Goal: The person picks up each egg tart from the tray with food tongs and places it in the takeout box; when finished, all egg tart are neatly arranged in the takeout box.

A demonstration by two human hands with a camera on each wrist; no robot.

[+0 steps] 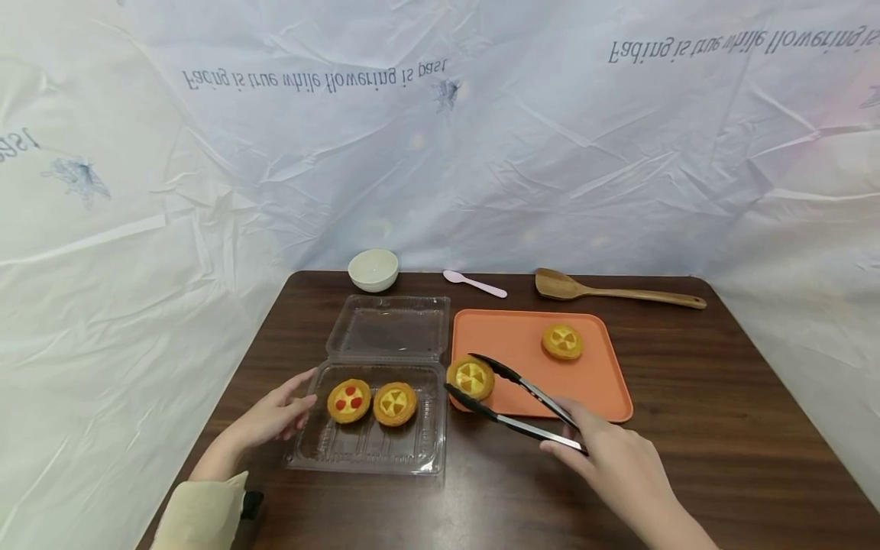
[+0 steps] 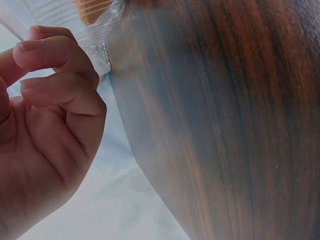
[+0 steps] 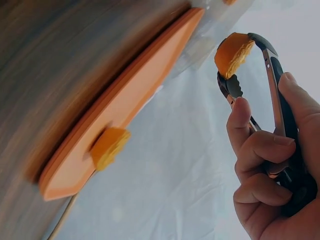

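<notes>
My right hand (image 1: 612,458) grips a pair of black-tipped metal tongs (image 1: 529,428) by the handles. Between the tong tips is an egg tart (image 1: 470,379) with yellow wedge toppings; the right wrist view shows this held tart (image 3: 233,54) raised off the orange tray (image 3: 150,75). My left hand (image 1: 271,412) is at the left rim of an opened clear plastic box (image 1: 371,458), index finger stretched along the rim. In the left wrist view, the other fingers (image 2: 65,95) are loosely bent. A red-topped tart (image 1: 348,401) and a yellow-topped tart (image 1: 395,404) sit inside the box.
Another yellow-topped tart (image 1: 562,341) lies on the orange tray (image 1: 509,328), right of the box. Along the back edge of the dark wooden table (image 1: 722,428) are a white bowl (image 1: 373,270), a pink spoon (image 1: 474,283) and a wooden spatula (image 1: 560,286). A printed cloth hangs behind.
</notes>
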